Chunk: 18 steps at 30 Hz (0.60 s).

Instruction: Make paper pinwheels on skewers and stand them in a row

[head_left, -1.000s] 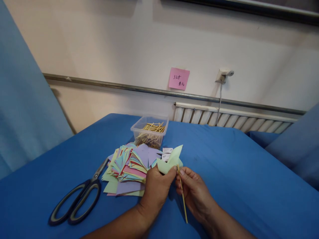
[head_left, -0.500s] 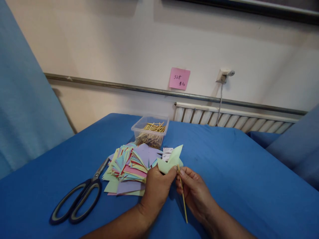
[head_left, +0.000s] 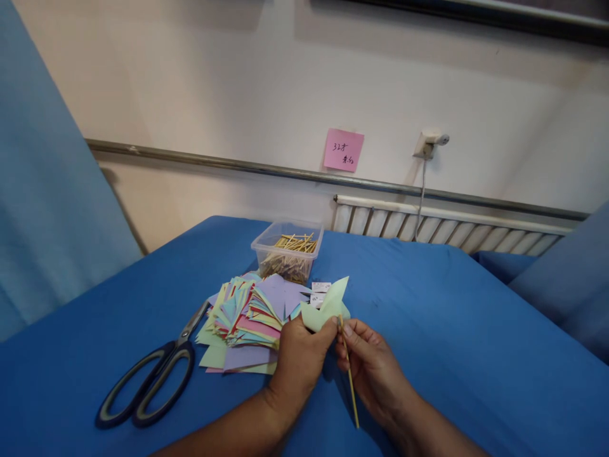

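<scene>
Left hand grips green paper; right hand pinches a stick. Plastic box stands near far edge of table.

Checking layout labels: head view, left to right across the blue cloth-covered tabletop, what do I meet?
Large metal scissors with dark looped handles → loose pile of multicoloured flat paper pieces → person's bare left hand → person's bare right hand.

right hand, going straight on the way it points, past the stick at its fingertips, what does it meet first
Most likely the left hand, at its thumb, with the green paper close by; the exact gap and depth are hard to judge.
</scene>
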Available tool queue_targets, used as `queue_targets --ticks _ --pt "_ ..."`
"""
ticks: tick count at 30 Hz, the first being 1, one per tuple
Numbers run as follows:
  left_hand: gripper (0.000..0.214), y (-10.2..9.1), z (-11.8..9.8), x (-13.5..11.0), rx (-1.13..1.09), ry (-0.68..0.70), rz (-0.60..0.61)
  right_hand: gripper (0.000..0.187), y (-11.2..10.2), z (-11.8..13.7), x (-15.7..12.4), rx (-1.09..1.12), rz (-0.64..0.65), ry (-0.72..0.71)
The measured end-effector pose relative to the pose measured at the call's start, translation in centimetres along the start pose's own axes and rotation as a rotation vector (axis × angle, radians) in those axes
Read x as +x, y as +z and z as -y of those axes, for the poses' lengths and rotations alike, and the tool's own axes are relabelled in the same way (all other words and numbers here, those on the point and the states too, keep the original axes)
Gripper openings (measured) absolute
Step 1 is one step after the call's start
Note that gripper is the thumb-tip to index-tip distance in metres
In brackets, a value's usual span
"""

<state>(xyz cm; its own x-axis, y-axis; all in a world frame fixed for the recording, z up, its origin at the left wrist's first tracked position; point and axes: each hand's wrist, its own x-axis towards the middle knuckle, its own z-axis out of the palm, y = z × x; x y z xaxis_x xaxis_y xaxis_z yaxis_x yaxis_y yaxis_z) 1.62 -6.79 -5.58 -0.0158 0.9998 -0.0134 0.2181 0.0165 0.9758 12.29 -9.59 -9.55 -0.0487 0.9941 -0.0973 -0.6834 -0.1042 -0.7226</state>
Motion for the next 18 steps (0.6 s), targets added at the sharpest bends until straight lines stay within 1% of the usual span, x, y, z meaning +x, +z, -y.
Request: queue_targets --ticks 9,18 --pt "0.021 -0.01 -0.17 -0.25 -0.016 0.013 0.003 0.017 -0.16 0.05 0.06 0.065 0.003 0.044" --pt "0.022 0.01 0.01 -0.11 -0.019 0.013 -0.002 0.016 -0.2 0.04 -0.07 0.056 0.005 0.043"
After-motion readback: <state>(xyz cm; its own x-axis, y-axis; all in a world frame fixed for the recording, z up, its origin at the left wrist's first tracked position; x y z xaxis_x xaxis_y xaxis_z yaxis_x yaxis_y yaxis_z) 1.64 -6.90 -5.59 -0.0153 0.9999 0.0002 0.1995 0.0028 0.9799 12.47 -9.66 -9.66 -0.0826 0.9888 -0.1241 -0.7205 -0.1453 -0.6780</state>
